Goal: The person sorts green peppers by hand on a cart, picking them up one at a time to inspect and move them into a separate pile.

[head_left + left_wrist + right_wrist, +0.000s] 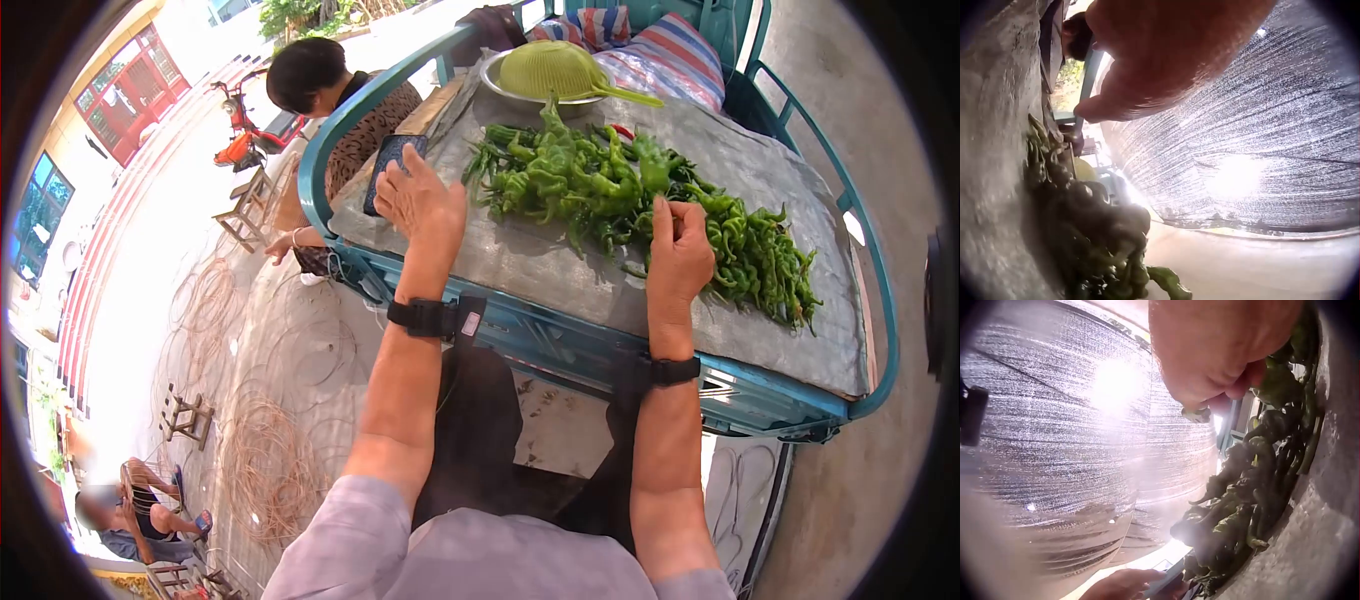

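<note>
A long heap of green peppers (560,185) lies on the grey sheet covering the cart bed. Over the heap's near side, my right hand (682,245) pinches a light green pepper (652,168) between thumb and fingers. In the right wrist view, a pale small end (1197,415) pokes out from under the curled fingers. To the left of the heap, my left hand (424,205) is raised with its fingers loosely bent and nothing in them. Just beyond it lies a dark, flat, phone-like object (396,160). From the left wrist view, the thumb (1100,107) stands apart from the heap.
A metal basin (490,75) with a yellow-green strainer (555,70) sits behind the peppers, near striped bags (680,60). Blue rails (320,165) edge the cart. A person (350,120) sits at the left, another (140,510) farther off. Coiled strips (270,460) lie on the ground.
</note>
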`<state>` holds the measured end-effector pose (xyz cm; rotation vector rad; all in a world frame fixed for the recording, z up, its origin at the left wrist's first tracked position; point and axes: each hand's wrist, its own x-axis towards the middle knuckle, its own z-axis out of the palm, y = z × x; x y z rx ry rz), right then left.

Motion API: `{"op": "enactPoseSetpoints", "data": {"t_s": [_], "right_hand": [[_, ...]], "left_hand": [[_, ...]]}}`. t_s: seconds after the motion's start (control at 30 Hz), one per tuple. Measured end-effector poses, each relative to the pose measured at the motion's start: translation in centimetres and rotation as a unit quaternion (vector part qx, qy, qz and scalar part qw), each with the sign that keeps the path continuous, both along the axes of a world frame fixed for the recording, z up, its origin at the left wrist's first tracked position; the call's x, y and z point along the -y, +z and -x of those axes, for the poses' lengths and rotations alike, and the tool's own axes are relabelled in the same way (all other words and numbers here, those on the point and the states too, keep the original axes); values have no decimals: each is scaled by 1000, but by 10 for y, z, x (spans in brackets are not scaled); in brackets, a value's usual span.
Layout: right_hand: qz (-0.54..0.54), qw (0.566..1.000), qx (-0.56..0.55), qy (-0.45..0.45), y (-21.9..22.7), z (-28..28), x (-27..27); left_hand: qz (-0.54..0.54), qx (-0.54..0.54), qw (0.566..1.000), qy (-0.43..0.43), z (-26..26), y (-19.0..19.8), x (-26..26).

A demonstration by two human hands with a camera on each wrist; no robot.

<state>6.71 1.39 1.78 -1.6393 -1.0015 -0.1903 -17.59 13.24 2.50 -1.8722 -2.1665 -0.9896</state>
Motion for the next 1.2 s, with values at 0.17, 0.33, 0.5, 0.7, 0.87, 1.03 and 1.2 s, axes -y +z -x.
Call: {"op": "enactPoseSetpoints", "data": {"t_s": [0.17, 0.33, 0.5, 0.7, 0.87, 1.03, 1.2], "right_hand": [[-3, 999, -36, 38, -2, 14, -5], [-33, 995, -43, 88, -2, 24, -6], [-7, 987, -50, 151, -2, 39, -6], [-63, 980, 48, 184, -6, 65, -7], [-68, 967, 82, 233, -6, 85, -6], [-64, 953, 104, 277, -7, 104, -6], [114, 903, -49, 412, -18, 110, -10]], "left_hand": [[82, -28, 996, 13, 34, -35, -7], [0, -46, 998, 44, 45, -44, -1], [12, -39, 996, 80, 52, -41, -4], [42, -51, 996, 67, 60, -35, -6], [80, -73, 992, 60, 58, -22, -4], [59, -87, 993, 47, 59, -17, -13], [46, -27, 998, 13, 70, 1, 1]]}}
